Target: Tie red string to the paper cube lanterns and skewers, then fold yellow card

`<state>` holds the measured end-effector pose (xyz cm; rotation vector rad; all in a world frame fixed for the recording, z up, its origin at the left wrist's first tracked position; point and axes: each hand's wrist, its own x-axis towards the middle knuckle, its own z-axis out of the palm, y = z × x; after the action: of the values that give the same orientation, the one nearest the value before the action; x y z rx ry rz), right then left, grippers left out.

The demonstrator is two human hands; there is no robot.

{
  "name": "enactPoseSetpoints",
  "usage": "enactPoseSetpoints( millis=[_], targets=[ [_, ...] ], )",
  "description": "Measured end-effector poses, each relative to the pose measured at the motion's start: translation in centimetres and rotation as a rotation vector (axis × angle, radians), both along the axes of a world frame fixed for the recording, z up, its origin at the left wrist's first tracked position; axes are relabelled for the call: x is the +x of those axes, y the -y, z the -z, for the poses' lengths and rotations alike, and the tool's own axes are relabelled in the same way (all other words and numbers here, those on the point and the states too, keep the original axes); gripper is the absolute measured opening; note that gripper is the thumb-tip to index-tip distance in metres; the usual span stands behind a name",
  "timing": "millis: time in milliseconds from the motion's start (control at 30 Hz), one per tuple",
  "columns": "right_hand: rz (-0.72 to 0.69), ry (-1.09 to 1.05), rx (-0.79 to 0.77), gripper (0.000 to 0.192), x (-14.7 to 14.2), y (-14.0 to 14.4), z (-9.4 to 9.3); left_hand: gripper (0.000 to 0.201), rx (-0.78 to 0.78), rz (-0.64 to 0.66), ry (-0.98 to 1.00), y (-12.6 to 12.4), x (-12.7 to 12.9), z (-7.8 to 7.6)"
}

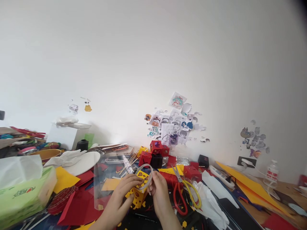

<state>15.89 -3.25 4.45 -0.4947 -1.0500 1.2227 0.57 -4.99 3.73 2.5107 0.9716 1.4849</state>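
- At the far left we see a green tissue box (pixel 22 191) with a white tissue sticking up out of it.
- Just right of it lie yellow paper (pixel 63 179), a white plate (pixel 83 162) and red paper (pixel 80 206), all on a crowded table (pixel 280 191).
- Our left hand (pixel 120 199) comes up from the bottom edge, its fingers curled together and pinched on a yellow box (pixel 139 195) with heart-shaped holes.
- The yellow box sits low in the middle of the view, between our two hands and above the dark table patch in front of us.
- A clear tape ring (pixel 144 176) stands on edge over the top of the box; we cannot tell whether it touches the box.
- Our right hand (pixel 159 191) is just beside the left one, fingers closed on the right side of the ring and the box.
- Behind the hands stand red boxes (pixel 155 150) near the wall.
- Right of our right hand lie scissors (pixel 183 191) with one red and one yellow handle, blades apart.
- Further right are white paper (pixel 213 204) and a long orange sheet (pixel 249 187).
- Stickers (pixel 174 124) cover the wall above.
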Motion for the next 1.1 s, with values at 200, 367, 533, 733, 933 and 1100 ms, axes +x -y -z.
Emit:
enactPoseSetpoints(
  millis=[200,367,533,733,933,1100],
  targets=[
    [-0.095,-0.073,-0.053,0.033,0.5,0.0,-0.5,0.018,0.220,-0.069,-0.123,-0.2,0.4,0.0],
    [0.235,0.334,0.095,0.035,0.1,0.1,0.0,0.016,0.454,-0.200,-0.080,-0.7,0.5,0.1],
    [0.440,0.614,0.354,0.015,0.2,0.5,0.3,0.016,0.444,-0.219,-0.130,-0.6,0.3,-0.2],
    [0.623,0.782,0.589,0.009,0.2,0.6,0.3,0.017,0.357,-0.247,-0.110,-0.7,0.5,0.0],
    [0.686,0.864,0.708,0.012,0.0,0.8,0.4,0.019,0.307,-0.312,0.000,-0.7,0.0,0.0],
    [0.660,0.980,0.787,0.012,-0.4,1.2,0.4,0.022,0.335,-0.423,0.050,-1.2,-0.3,0.2]
  ],
)
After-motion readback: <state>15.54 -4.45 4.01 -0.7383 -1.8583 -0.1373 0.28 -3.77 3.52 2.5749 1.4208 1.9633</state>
